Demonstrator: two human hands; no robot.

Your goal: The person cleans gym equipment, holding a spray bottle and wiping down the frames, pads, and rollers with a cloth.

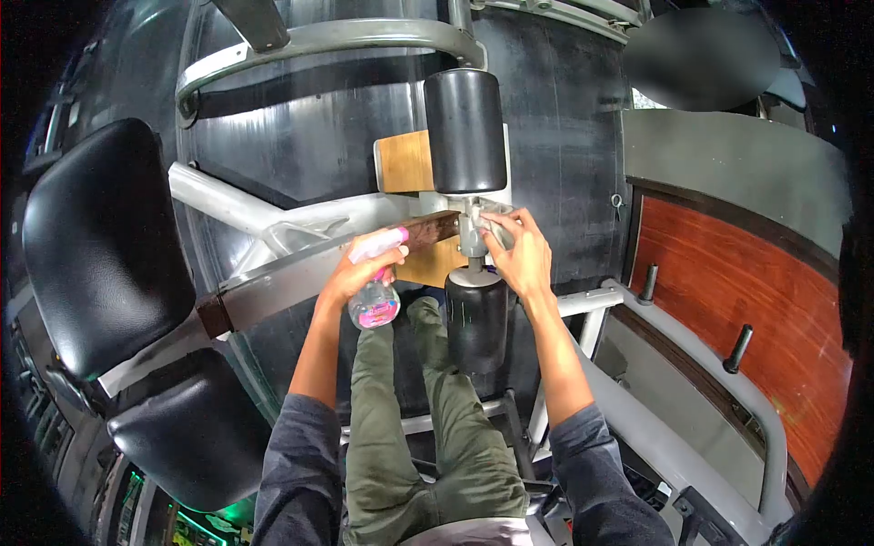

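Observation:
My left hand point(364, 264) is wrapped around a clear spray bottle point(379, 305) with a pink-and-white trigger head and a pink label. The bottle is held beside the brown-and-grey beam of an exercise machine. My right hand point(521, 253) is at the metal bracket point(473, 227) between two black foam rollers, the far roller point(464, 132) and the near roller point(476, 318). Its fingers are bent and pressed against the bracket, with something greyish under them; whether that is a cloth or part of the bracket I cannot tell.
Two black padded cushions point(105, 246) are on the left. A wooden footplate point(406, 162) lies under the rollers. A curved grey tube point(337, 38) crosses the far side. On the right are a grey frame with pegs point(738, 348) and a reddish wood panel point(692, 264).

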